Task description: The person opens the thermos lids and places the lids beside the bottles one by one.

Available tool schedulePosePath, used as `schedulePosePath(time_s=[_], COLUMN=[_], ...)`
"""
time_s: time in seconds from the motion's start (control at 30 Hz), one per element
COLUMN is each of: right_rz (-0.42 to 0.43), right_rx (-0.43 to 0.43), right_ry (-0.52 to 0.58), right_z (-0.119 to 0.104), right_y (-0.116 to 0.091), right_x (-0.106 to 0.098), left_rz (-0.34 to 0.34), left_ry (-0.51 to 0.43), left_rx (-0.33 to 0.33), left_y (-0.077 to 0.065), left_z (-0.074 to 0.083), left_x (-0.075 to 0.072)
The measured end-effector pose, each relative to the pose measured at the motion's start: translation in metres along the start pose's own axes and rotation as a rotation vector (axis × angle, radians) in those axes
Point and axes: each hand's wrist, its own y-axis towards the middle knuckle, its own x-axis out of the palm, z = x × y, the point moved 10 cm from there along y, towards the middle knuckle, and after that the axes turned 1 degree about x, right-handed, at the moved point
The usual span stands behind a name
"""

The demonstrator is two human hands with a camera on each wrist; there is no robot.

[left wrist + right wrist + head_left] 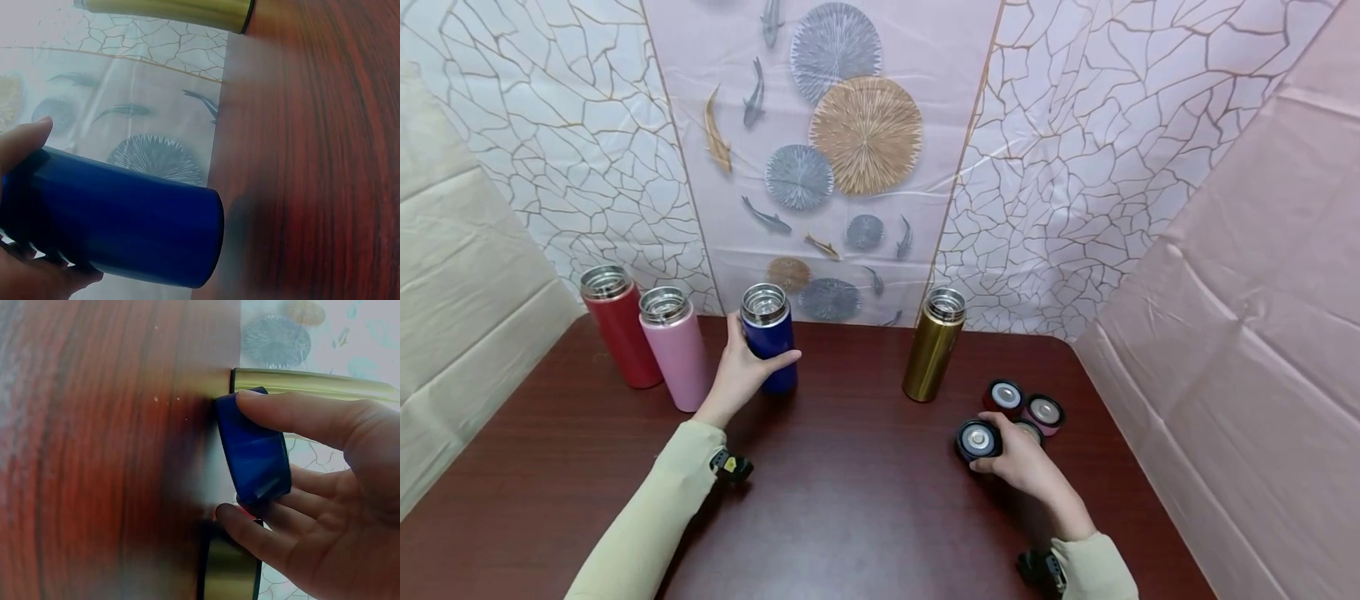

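In the head view my left hand (741, 371) grips a blue insulated bottle (775, 346) with an uncovered steel mouth, thumb on its near side. The left wrist view shows the bottle's base (187, 234) close to the tabletop, with a shadow beside it. My right hand (1022, 458) pinches a blue lid (253, 450) between thumb and fingers; its inner side (979, 438) faces up. Right beside that hand is a gold lid (230, 565), partly covered by the fingers in the head view. A red lid (1004, 394) and a pink lid (1045, 410) lie just behind.
Left of the blue bottle stand a pink bottle (677, 358) and a red bottle (623, 342), both lidless. A lidless gold bottle (932, 354) stands between my hands, farther back. Patterned cloth (1022, 208) hangs behind the dark wooden table (842, 500).
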Motion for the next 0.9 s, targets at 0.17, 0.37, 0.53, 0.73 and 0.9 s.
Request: schedulePosePath(time_s=[0.17,0.37,0.53,0.73,0.9], right_rz=[-0.007,-0.006,-0.009,-0.008,-0.010], right_rx=[-0.003,-0.005,0.001,0.011,0.010], right_ry=[0.006,0.010,0.018,0.022,0.013], right_z=[0.001,0.000,0.003,0.003,0.003], right_y=[0.000,-0.002,-0.001,-0.002,-0.001], right_x=[0.004,0.005,0.005,0.005,0.006], left_rz=[0.019,0.027,0.032,0.014,-0.005], left_ry=[-0.007,0.006,-0.007,0.000,0.015], left_rx=[0.028,0.016,0.011,0.016,0.003], left_y=[0.003,0.011,0.018,0.027,0.032], left_z=[-0.001,-0.009,-0.014,-0.013,-0.015], left_x=[0.000,0.001,0.006,0.014,0.019])
